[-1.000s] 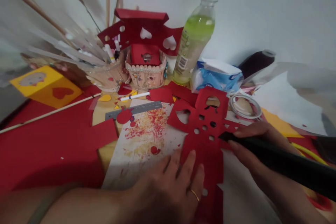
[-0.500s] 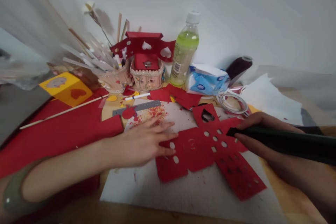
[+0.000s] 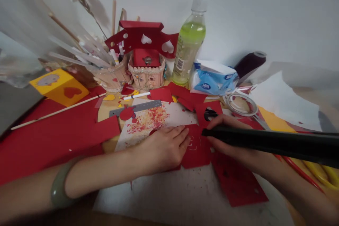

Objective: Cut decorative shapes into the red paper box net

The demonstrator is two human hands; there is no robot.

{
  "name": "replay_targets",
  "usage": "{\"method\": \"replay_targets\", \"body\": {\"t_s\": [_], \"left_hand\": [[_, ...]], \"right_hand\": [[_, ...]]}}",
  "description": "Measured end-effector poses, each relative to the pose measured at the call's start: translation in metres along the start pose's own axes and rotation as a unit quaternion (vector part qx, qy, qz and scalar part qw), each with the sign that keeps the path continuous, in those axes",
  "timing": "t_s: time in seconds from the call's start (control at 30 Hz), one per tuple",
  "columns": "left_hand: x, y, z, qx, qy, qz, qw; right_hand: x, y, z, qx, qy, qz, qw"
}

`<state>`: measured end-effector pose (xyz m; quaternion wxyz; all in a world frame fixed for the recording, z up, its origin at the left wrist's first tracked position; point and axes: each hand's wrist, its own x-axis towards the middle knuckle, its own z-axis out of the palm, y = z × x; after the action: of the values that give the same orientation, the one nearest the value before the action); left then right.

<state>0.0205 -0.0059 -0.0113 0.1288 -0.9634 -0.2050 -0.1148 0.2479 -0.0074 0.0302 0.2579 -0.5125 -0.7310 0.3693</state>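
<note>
Worktable (image 3: 109, 144) inventory, as I count it from inside the room.
Centre: two bare hands, one left hand (image 3: 169, 148) and one right hand (image 3: 238, 154); one long black tool (image 3: 278, 143); one grey ruler (image 3: 148, 107); one white marker (image 3: 136, 96). Upper centre: one bottle (image 3: 189, 49); two baskets, the first basket (image 3: 115, 77) left of the second basket (image 3: 148, 77); one standing red card (image 3: 156, 37) with two heart-shaped holes. Centre right: one tissue pack (image 3: 212, 81). Left: one yellow box (image 3: 57, 88), one thin rod (image 3: 63, 109); lower left: one bangle (image 3: 60, 187).
</note>
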Motion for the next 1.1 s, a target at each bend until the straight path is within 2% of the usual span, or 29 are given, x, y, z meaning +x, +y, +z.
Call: {"method": "replay_targets", "body": {"t_s": [0.17,0.4,0.53,1.1], "left_hand": [[0.001,-0.007,0.001,0.002,0.044,0.028,0.999],[0.002,-0.014,0.001,-0.029,0.061,0.037,0.997],[0.0,-0.012,0.005,-0.044,0.075,0.032,0.996],[0.001,-0.016,-0.004,-0.04,0.015,0.025,0.999]], "right_hand": [[0.015,0.006,0.007,0.024,-0.056,-0.027,0.998],[0.018,0.01,0.016,-0.033,0.02,-0.057,0.998],[0.014,0.019,0.02,-0.039,0.006,-0.054,0.998],[0.012,0.025,0.022,-0.049,-0.019,-0.076,0.996]]}}
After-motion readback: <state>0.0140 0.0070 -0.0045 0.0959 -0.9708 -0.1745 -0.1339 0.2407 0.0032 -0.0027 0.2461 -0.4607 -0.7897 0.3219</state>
